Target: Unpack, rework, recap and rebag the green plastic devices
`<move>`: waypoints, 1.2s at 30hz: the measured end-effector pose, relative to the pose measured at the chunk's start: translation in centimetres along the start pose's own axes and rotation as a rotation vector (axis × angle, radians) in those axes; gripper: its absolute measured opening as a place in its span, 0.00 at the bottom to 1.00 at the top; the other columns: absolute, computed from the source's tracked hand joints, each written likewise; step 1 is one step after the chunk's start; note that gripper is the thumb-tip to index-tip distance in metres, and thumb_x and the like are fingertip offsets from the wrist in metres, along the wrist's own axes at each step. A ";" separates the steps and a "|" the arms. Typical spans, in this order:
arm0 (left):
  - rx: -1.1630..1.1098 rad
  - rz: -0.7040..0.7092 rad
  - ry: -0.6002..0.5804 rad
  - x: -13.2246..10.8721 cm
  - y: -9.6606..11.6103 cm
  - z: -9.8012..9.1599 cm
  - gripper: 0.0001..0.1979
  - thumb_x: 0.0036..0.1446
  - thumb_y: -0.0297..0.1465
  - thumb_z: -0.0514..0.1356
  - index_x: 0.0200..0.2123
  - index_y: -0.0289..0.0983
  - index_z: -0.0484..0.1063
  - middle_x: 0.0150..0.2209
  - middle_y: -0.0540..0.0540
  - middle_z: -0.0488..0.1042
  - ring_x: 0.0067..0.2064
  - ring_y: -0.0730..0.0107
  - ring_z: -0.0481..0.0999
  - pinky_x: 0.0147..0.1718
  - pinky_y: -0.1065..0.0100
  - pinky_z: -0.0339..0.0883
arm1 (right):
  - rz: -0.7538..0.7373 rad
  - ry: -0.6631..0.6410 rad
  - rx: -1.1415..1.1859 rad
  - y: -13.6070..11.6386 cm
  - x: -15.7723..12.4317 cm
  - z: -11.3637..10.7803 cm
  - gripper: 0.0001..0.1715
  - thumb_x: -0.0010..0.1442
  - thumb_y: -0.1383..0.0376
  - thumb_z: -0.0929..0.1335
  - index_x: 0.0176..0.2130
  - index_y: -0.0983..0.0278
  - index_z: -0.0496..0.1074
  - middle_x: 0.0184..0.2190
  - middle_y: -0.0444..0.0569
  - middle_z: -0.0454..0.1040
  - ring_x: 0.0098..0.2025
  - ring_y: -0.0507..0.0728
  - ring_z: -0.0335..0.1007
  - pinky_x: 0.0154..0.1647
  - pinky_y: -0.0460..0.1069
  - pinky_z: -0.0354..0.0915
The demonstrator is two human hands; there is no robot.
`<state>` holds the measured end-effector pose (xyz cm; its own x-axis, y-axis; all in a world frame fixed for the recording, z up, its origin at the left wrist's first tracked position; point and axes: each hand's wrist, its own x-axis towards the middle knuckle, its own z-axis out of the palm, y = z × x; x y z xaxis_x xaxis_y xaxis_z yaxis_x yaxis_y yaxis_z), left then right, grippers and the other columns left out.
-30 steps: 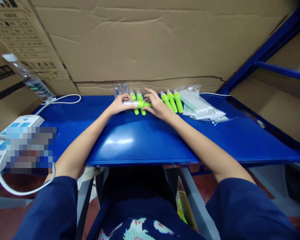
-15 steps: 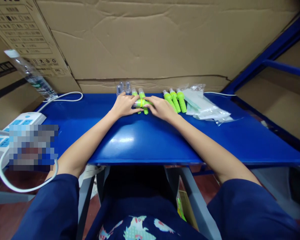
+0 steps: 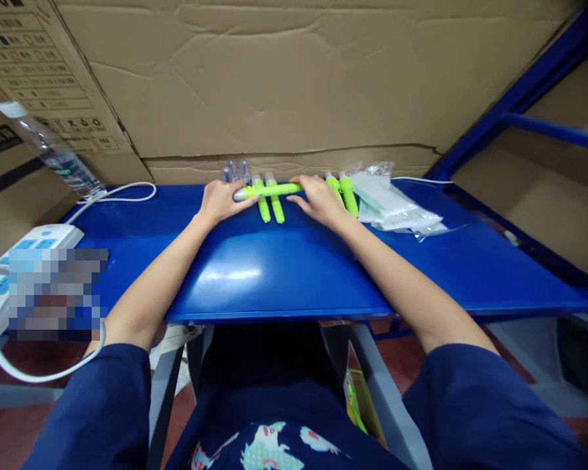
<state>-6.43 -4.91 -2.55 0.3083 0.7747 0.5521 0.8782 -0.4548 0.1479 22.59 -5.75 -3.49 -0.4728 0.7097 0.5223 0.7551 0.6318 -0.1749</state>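
Observation:
A lime-green stick-shaped tube (image 3: 279, 189) with a clear, silvery end and a yellow band lies level between my hands; its exact kind does not show. My left hand (image 3: 221, 201) is closed around its clear end. The far end sits in the fingers of my right hand (image 3: 318, 197), with the thumb below. Behind and under the held tube, two green tubes with clear tops, a left one (image 3: 263, 207) and a right one (image 3: 277, 209), lie side by side on the table. Beyond my left hand stand several small clear caps (image 3: 245, 171).
More green tubes (image 3: 349, 194) lie right of my right hand, partly hidden by it. Beside them are clear plastic bags (image 3: 402, 209). On the left are a leaning water bottle (image 3: 61, 160) and a white power strip (image 3: 44, 240) with cable. Cardboard (image 3: 274, 85) stands behind the blue table (image 3: 274, 274).
My hands have moved apart, the left one leftward. More of the held tube's length shows between them, and its clear end now points left. The camera view has shifted slightly.

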 end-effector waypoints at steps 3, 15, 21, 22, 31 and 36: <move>0.004 -0.005 -0.015 0.0 -0.4 0.1 0.28 0.62 0.59 0.56 0.39 0.42 0.82 0.30 0.42 0.82 0.42 0.49 0.83 0.38 0.62 0.65 | 0.059 0.016 0.039 0.2 -0.2 0.1 0.21 0.72 0.58 0.64 0.59 0.63 0.69 0.51 0.61 0.80 0.53 0.70 0.77 0.53 0.64 0.72; 0.007 -0.009 -0.022 0.0 0.2 -0.4 0.28 0.61 0.59 0.58 0.36 0.41 0.82 0.31 0.39 0.82 0.42 0.46 0.83 0.40 0.60 0.65 | 0.170 -0.013 0.286 1.1 0.2 1.5 0.30 0.70 0.46 0.64 0.58 0.65 0.66 0.45 0.57 0.79 0.39 0.63 0.77 0.48 0.61 0.73; 0.046 0.036 -0.014 -0.1 0.2 -0.6 0.30 0.56 0.62 0.60 0.36 0.41 0.82 0.30 0.40 0.82 0.41 0.47 0.82 0.38 0.61 0.64 | 0.156 0.027 0.325 0.6 0.3 1.0 0.31 0.67 0.36 0.62 0.44 0.60 0.69 0.34 0.52 0.77 0.33 0.61 0.72 0.41 0.60 0.73; 0.049 0.044 -0.020 -0.1 0.2 -0.7 0.30 0.54 0.63 0.62 0.37 0.41 0.82 0.30 0.39 0.82 0.41 0.47 0.82 0.39 0.60 0.64 | 0.168 0.019 0.330 0.5 0.3 0.8 0.32 0.68 0.35 0.60 0.40 0.59 0.68 0.32 0.51 0.76 0.32 0.60 0.71 0.41 0.59 0.72; -0.043 -0.017 0.008 0.1 0.3 -0.1 0.29 0.64 0.58 0.53 0.34 0.42 0.81 0.28 0.42 0.80 0.40 0.51 0.82 0.37 0.62 0.63 | 0.192 -0.052 0.485 0.2 0.2 0.6 0.44 0.55 0.26 0.67 0.49 0.58 0.66 0.31 0.45 0.72 0.29 0.56 0.66 0.32 0.52 0.65; -0.020 0.076 -0.034 0.0 0.1 -0.2 0.30 0.51 0.63 0.64 0.37 0.42 0.81 0.32 0.41 0.82 0.40 0.49 0.82 0.40 0.60 0.65 | 0.221 -0.091 0.443 -0.1 0.2 0.0 0.43 0.63 0.26 0.55 0.34 0.60 0.66 0.27 0.49 0.72 0.30 0.57 0.68 0.36 0.54 0.68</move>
<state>-6.43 -5.04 -2.33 0.3863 0.7519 0.5343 0.8445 -0.5212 0.1230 22.45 -5.64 -3.37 -0.3764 0.8530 0.3615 0.5856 0.5214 -0.6207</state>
